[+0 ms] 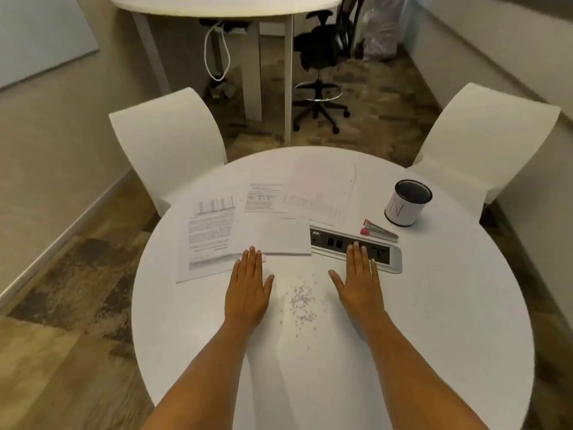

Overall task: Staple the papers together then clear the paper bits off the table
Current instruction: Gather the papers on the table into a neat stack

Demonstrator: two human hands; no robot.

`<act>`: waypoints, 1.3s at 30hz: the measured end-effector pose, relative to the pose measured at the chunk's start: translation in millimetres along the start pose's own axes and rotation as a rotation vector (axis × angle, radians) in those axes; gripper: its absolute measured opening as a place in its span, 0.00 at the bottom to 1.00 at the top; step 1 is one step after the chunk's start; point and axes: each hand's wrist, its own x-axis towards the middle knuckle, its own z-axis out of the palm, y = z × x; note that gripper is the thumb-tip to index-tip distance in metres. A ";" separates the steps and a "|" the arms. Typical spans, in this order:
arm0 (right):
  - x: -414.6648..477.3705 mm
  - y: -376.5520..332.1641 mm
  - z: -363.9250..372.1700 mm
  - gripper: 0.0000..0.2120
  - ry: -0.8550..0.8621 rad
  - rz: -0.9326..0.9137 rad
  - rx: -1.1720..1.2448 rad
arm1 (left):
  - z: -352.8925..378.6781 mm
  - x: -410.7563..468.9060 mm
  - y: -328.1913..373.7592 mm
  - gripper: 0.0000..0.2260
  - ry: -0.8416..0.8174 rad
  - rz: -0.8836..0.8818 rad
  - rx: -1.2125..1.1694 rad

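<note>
Several printed papers [214, 231] lie spread over the far left half of the round white table [449, 305]. A scatter of small white paper bits [302, 301] lies on the table between my hands. My left hand [249, 283] rests flat, fingers straight, its fingertips at the edge of the papers. My right hand [359, 280] lies flat too, fingertips over the socket panel [350, 246]. A pink and silver stapler [378, 230] lies beyond my right hand, apart from it.
A white cylindrical bin [407, 203] with a dark inside stands at the table's far right. Two white chairs [167, 144] flank the far side. A second table and a black office chair [322, 57] stand further back.
</note>
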 end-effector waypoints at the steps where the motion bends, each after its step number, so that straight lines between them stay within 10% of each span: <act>1: -5.7 1.1 7.7 0.39 -0.016 0.015 0.018 | 6.1 -4.7 -1.6 0.36 -0.021 -0.012 -0.013; 39: 39.4 -3.5 3.3 0.16 0.047 0.243 0.362 | 1.5 45.5 -27.4 0.15 0.097 -0.135 -0.235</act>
